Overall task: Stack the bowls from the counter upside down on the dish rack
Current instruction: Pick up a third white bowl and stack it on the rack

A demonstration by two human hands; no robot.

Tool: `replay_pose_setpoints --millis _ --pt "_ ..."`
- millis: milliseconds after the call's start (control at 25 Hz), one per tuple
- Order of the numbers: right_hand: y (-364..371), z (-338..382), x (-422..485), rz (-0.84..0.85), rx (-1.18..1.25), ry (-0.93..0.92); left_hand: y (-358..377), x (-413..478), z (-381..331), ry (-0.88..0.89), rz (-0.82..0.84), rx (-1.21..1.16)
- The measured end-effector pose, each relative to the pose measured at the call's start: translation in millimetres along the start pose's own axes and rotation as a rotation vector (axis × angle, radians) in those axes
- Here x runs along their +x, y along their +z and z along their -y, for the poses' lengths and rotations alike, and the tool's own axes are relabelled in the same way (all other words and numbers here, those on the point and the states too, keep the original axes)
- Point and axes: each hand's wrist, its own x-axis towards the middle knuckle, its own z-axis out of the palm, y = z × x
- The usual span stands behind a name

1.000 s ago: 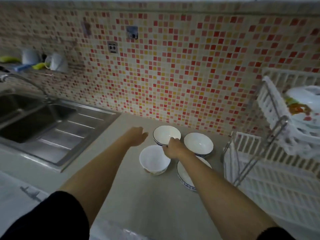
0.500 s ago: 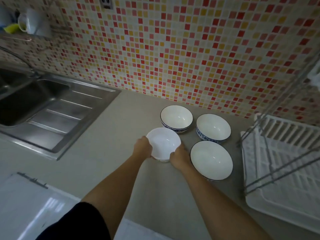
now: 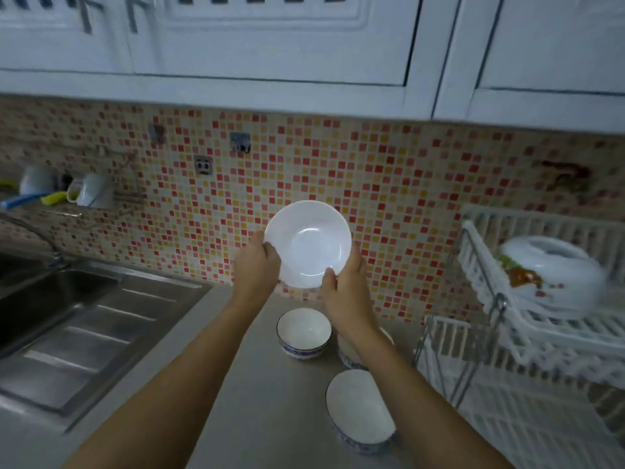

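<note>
I hold a plain white bowl (image 3: 309, 243) in the air in front of the tiled wall, tilted so its inside faces me. My left hand (image 3: 257, 267) grips its left rim and my right hand (image 3: 345, 282) grips its lower right rim. Three blue-rimmed bowls stay upright on the counter below: one (image 3: 303, 331) at the back, one (image 3: 348, 353) mostly hidden behind my right forearm, and one (image 3: 360, 409) nearest me. The white two-tier dish rack (image 3: 507, 384) stands at the right, with overturned patterned bowls (image 3: 549, 275) on its upper tier.
A steel sink with drainboard (image 3: 77, 319) fills the left side, its faucet (image 3: 37, 235) behind it. Cups (image 3: 91, 191) sit on a wall shelf at the far left. White cabinets (image 3: 304, 45) hang overhead. A wall socket (image 3: 203, 165) is on the tiles.
Both hands took the white bowl from the counter and lifted it up in front of the wall, tilting it toward me. My view has swung upward.
</note>
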Motion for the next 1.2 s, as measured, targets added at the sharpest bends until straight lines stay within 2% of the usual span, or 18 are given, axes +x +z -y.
replay_pose_setpoints --millis 120,200,280,360,400,480,600,680,800,880,1000,1080,1200 --pt "-77 21 1 -0.083 0.093 -0.139 -8 -9 -78 0.18 -0.086 -0.135" --pt "-129 28 -3 -0.104 0.154 -0.166 -6 -21 -118 0.277 -0.092 -0.204" --pt "-186 26 -3 -0.1 0.197 -0.103 6 -36 -156 0.348 -0.059 -0.269" --pt "-242 20 0 -0.049 0.251 0.041 25 -55 -194 0.42 -0.021 -0.311" --pt "-266 15 2 -0.03 0.257 0.079 34 -64 -208 0.455 0.019 -0.339" --pt "-329 -14 -3 -0.088 0.157 0.027 66 -92 -247 0.49 0.199 -0.447" --pt "-359 -44 -3 -0.098 -0.058 -0.215 78 -91 -260 0.405 0.496 -0.582" --pt "-358 -55 -7 -0.068 -0.235 -0.34 80 -79 -256 0.375 0.718 -0.515" --pt "-373 -79 -5 -0.095 -0.509 -0.474 101 -80 -266 0.577 0.905 -0.2" --pt "-384 -94 1 -0.023 -0.576 -0.513 115 -86 -270 0.667 0.883 -0.119" --pt "-393 -110 6 0.215 -0.601 -0.441 128 -90 -266 0.775 0.738 -0.004" --pt "-393 -117 13 0.266 -0.631 -0.42 134 -92 -261 0.808 0.704 0.049" --pt "-386 -127 21 0.299 -0.646 -0.402 147 -100 -252 0.774 0.74 0.148"
